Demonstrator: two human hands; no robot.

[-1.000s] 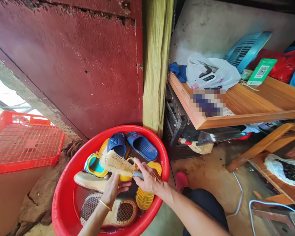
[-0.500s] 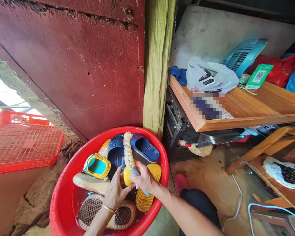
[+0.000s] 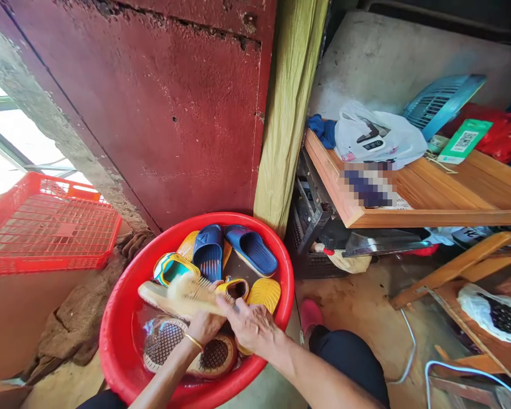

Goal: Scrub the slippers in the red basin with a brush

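Observation:
My right hand [image 3: 253, 325] is closed round the handle of a scrub brush [image 3: 196, 298], its index finger laid along it. The brush's pale bristle end points left and is smeared by motion. My left hand [image 3: 206, 328] is closed on a small yellow shoe [image 3: 229, 287], whose dark opening faces up; its fingers are partly hidden behind the brush. Both hands are over a red basin [image 3: 111, 335] of water. Around them lie two blue slippers [image 3: 258, 253], a yellow-and-teal shoe [image 3: 164, 267], a beige shoe [image 3: 151, 295], a yellow sole [image 3: 264, 292] and patterned brown soles [image 3: 164, 346].
A red plastic crate [image 3: 46, 227] stands left, near brown sacking [image 3: 72, 318]. Behind the basin are a maroon door [image 3: 153, 113] and a yellowish post [image 3: 289, 113]. At right, a wooden table [image 3: 443, 217] bears a white bag [image 3: 378, 142] and a blue fan [image 3: 445, 102]. A cable [image 3: 472, 369] crosses the floor.
The brush has swung from upright to pointing left, its bristles now blurred. The yellow shoe's opening has turned into view. The camera view has shifted slightly.

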